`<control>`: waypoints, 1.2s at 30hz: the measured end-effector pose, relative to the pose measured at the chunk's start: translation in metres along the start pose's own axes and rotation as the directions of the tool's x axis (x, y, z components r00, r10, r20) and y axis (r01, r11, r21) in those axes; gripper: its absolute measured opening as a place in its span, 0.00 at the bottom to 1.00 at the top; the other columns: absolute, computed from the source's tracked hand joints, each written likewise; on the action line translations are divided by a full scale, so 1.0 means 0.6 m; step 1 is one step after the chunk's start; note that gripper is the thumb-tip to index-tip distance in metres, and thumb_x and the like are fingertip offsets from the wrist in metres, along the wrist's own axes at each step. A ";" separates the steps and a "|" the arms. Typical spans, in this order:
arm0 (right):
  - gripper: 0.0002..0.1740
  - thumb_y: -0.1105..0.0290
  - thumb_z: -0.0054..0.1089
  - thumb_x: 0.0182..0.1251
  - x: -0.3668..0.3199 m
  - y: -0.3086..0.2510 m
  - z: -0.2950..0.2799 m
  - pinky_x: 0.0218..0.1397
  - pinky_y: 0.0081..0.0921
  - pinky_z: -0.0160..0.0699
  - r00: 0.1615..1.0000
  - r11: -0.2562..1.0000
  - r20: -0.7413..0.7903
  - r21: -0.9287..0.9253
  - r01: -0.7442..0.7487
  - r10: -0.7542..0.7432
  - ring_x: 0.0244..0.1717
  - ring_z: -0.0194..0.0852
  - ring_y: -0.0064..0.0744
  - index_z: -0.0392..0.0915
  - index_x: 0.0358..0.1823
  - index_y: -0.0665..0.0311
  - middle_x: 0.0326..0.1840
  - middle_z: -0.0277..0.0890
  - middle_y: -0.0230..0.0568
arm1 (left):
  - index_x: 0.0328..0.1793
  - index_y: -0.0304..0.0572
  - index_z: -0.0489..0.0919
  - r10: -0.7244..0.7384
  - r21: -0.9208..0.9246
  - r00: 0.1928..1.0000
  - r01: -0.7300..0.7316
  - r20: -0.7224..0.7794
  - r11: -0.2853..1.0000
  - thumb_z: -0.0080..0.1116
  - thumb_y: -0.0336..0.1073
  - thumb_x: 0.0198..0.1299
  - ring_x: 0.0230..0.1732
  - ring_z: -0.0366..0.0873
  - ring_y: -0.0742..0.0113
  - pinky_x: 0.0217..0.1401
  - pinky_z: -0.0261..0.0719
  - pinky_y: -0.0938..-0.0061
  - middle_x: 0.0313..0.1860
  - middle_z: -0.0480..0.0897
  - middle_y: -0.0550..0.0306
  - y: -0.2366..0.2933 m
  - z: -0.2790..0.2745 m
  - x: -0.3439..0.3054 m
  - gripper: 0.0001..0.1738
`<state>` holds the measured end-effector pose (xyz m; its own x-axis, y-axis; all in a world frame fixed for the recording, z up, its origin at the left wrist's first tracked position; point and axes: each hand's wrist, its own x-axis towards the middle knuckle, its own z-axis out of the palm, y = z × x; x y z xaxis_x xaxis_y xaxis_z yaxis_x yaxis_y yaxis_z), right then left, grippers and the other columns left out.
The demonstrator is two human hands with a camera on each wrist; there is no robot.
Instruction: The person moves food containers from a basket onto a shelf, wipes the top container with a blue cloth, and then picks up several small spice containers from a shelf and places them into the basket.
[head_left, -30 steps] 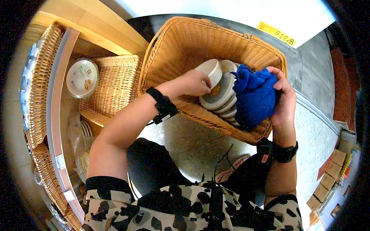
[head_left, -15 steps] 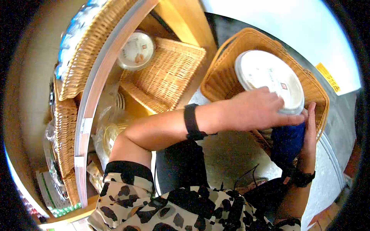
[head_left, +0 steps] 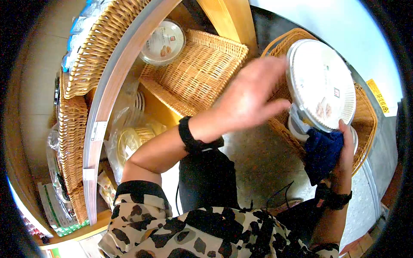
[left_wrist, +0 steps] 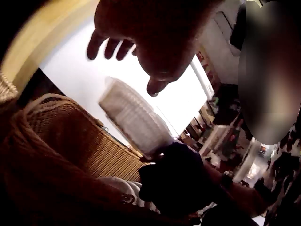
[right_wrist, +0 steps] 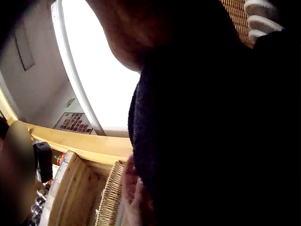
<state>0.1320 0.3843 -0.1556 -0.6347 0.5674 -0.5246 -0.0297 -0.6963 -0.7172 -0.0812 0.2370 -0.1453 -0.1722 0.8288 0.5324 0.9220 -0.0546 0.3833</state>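
Observation:
My right hand (head_left: 344, 148) holds a round wrapped pack of white paper bowls (head_left: 322, 84) tilted up over the large wicker basket (head_left: 365, 129), its thumb at the pack's lower rim. A dark blue cloth (head_left: 323, 155) is bunched in that same hand, under the pack. To the left of the pack, my left hand (head_left: 251, 96) is blurred, with fingers extended and nothing in it. The left wrist view shows the pack's ridged side (left_wrist: 134, 113) from the edge. More white packs (head_left: 297, 127) sit in the basket, partly hidden behind the held pack and cloth.
On the shelf at left lie a shallow wicker basket (head_left: 195, 71) and another round pack (head_left: 163, 43) at its corner. Bagged items (head_left: 129, 144) lie nearer, behind the curved shelf edge (head_left: 103, 107). A white panel with a yellow label (head_left: 378, 96) stands beyond the large basket.
The white pack has come up out of the large basket into the right hand, beside the cloth. My left hand has let go of it and moved left. The view has shifted toward the shelf.

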 end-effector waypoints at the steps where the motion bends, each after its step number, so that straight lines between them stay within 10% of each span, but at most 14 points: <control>1: 0.27 0.55 0.48 0.66 0.002 0.001 0.002 0.45 0.29 0.79 0.999 0.999 -0.012 -0.035 0.031 -0.031 0.40 0.80 0.36 0.68 0.57 0.70 0.47 0.78 0.44 | 0.69 0.33 0.56 -0.276 -0.052 0.961 0.276 0.014 0.960 0.67 0.46 0.50 0.63 0.67 0.47 0.64 0.68 0.59 0.63 0.67 0.40 -0.006 -0.003 -0.009 0.46; 2: 0.27 0.54 0.48 0.66 0.002 0.004 0.004 0.45 0.29 0.79 0.998 0.996 -0.023 -0.071 0.060 -0.062 0.40 0.80 0.36 0.67 0.57 0.70 0.47 0.78 0.44 | 0.70 0.33 0.55 -0.564 -0.273 0.799 0.601 0.208 0.751 0.66 0.48 0.52 0.60 0.69 0.50 0.57 0.76 0.60 0.61 0.69 0.42 -0.011 -0.009 -0.015 0.46; 4: 0.27 0.55 0.48 0.66 0.003 0.015 0.010 0.46 0.29 0.79 1.000 0.999 -0.005 0.044 -0.025 0.025 0.41 0.79 0.35 0.67 0.57 0.69 0.46 0.77 0.44 | 0.66 0.27 0.58 -0.605 -0.663 0.577 0.741 0.549 0.105 0.64 0.46 0.55 0.51 0.76 0.51 0.45 0.82 0.64 0.52 0.72 0.36 -0.028 -0.003 -0.027 0.41; 7: 0.23 0.59 0.50 0.66 0.022 0.038 -0.016 0.56 0.25 0.69 0.997 0.960 -0.052 -0.276 0.040 -0.056 0.49 0.73 0.31 0.69 0.56 0.69 0.50 0.74 0.40 | 0.58 0.30 0.64 -0.516 -0.728 0.592 0.679 0.620 -0.095 0.62 0.44 0.57 0.46 0.79 0.55 0.42 0.84 0.65 0.45 0.74 0.41 -0.032 0.003 -0.033 0.31; 15: 0.23 0.64 0.52 0.67 0.016 0.064 0.011 0.50 0.20 0.68 0.985 0.922 0.088 -0.348 0.167 -0.145 0.44 0.70 0.24 0.67 0.59 0.70 0.47 0.74 0.36 | 0.49 0.38 0.67 -0.522 -0.674 0.534 0.730 0.665 -0.112 0.57 0.37 0.60 0.38 0.81 0.63 0.42 0.85 0.66 0.40 0.78 0.53 -0.059 -0.023 -0.064 0.16; 22: 0.18 0.67 0.49 0.68 0.006 0.042 0.006 0.34 0.10 0.60 0.983 0.819 0.125 -0.544 0.184 -0.138 0.31 0.61 0.12 0.70 0.57 0.61 0.30 0.67 0.24 | 0.44 0.38 0.73 -0.861 -0.644 0.422 0.750 0.285 0.154 0.53 0.35 0.61 0.36 0.80 0.68 0.45 0.84 0.68 0.35 0.78 0.57 -0.141 -0.126 -0.121 0.09; 36: 0.17 0.70 0.48 0.64 0.019 0.046 -0.006 0.39 0.11 0.60 0.983 0.801 0.056 -0.571 0.177 -0.177 0.33 0.61 0.15 0.72 0.54 0.64 0.32 0.67 0.25 | 0.55 0.36 0.68 -0.892 -0.522 0.382 0.724 -0.242 0.452 0.59 0.30 0.57 0.43 0.77 0.64 0.31 0.84 0.75 0.48 0.75 0.51 -0.496 -0.285 -0.262 0.21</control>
<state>0.1268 0.3732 -0.1827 -0.6615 0.6565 -0.3626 0.3049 -0.2063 -0.9298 -0.3880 0.0279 -0.2138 -0.9720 0.2308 0.0446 0.1113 0.2846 0.9522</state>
